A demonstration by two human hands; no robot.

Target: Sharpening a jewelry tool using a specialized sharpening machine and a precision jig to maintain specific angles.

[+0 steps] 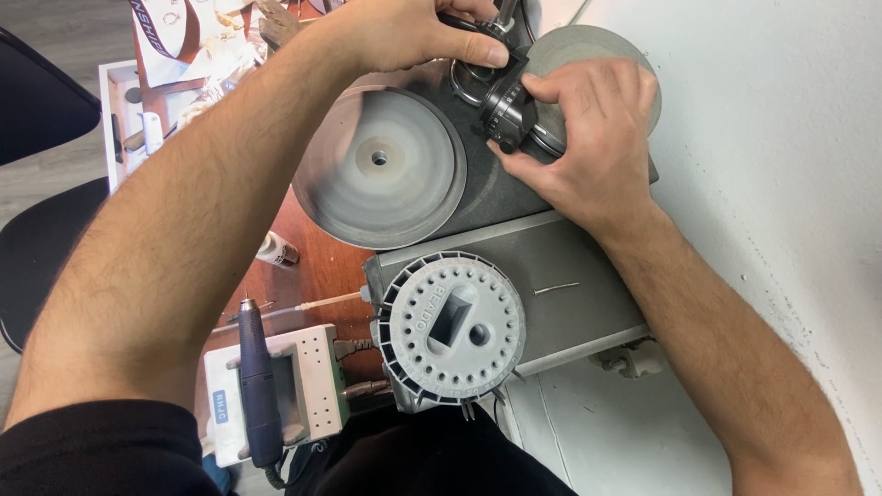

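Gripping a small black holder [507,103] with both hands over the right grey disc [588,69], the piece already seated at the wheel.

On the left lie a blue rotary handpiece [257,381] on its white control box [312,381] and a small bottle [277,249], both untouched. The large left disc [379,167] looks streaked, apparently spinning. Left hand [404,32] pinches the holder's top between thumb and fingers; right hand [588,138] curls its fingers closed round the holder's body and side. Holder is dark, knurled and cylindrical, with a metal ring [464,83] beside it, sitting between the discs at the right disc's edge. Judging by this, positioning seems done; whatever follows remains.
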